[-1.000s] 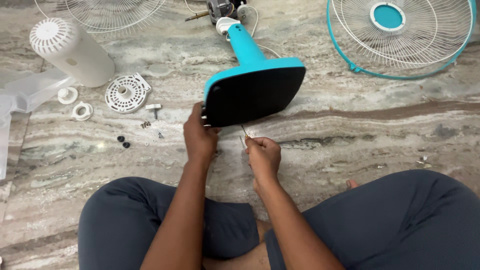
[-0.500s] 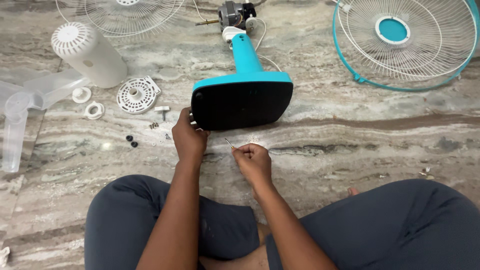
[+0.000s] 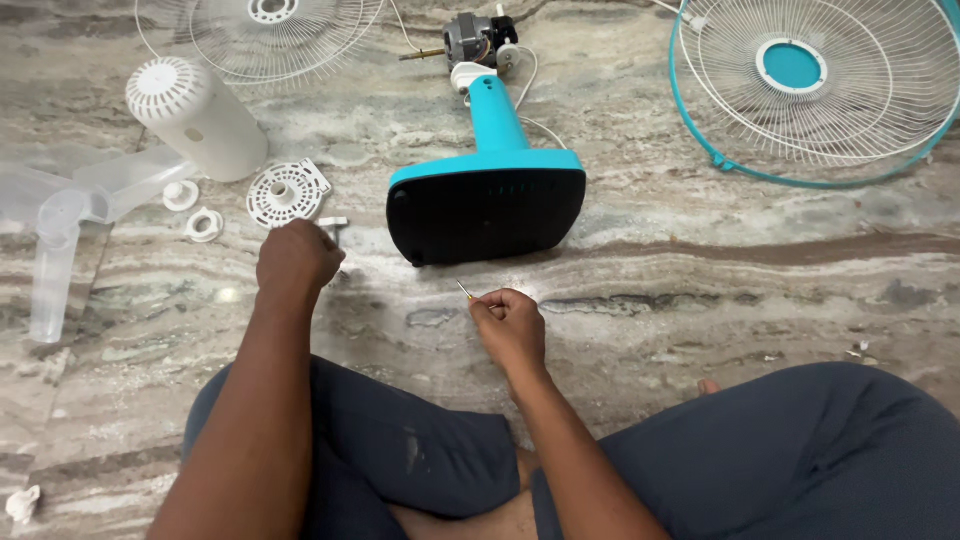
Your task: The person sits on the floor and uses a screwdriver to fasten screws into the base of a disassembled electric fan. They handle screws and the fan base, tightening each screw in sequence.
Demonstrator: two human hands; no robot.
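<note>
While the person sits cross-legged on the veined marble floor [image 3: 700, 290], the head view, the only one, shows both bare hands out over the stone. The left hand [image 3: 297, 258] is curled into a loose fist with the fingers pressed together, knuckles up; whether it grips anything cannot be told. It hovers just beside a small white screw-like piece [image 3: 335, 224] and near the round white perforated plastic disc [image 3: 288, 193]. The right hand [image 3: 508, 325] pinches one thin pale metal pin [image 3: 465, 291] between thumb and fingertips, the remaining fingers folded under. The pin's long axis runs on a diagonal, its free end pointing up and to the left, toward the black underside of the fan base; it lies near that base but apart from it.

Counted, there is one turquoise plastic fan base with a black bottom [image 3: 487, 212], tipped on its side, its neck running away from the person to one grey electric motor [image 3: 472, 40] with a bare shaft. There are two wire guards: one white wire grille [image 3: 262, 30] at the top left and one white wire grille with a turquoise rim and hub [image 3: 815, 85] at the top right. One white cylindrical vented motor cover [image 3: 195, 118] lies left of the base, with two small white plastic rings [image 3: 192, 210] below it and one clear plastic fan blade [image 3: 60, 240] at the far left.
</note>
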